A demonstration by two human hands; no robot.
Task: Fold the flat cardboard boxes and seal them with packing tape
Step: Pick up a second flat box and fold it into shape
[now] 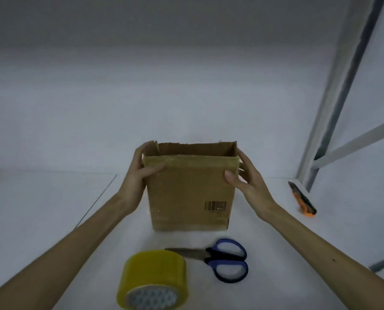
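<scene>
- Cardboard box (189, 191) upright, top open, between both hands.
- Left hand (139, 175) and right hand (245, 177) each grip an upper corner.
- Tape roll (151, 279) and scissors (217, 259) lie nearer than the hands.

Dim, soft focus, wide-angle edge distortion

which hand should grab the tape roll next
Probably the left hand: the tape roll lies left of the middle of the box, and the scissors lie between it and the right arm.

Table (41, 220): white, a dark seam on the left.
Cardboard box (186, 193): stood upright in the middle.
Tape roll (153, 274), scissors (222, 258): laid in front.
Knife (302, 201): laid far right.
</scene>
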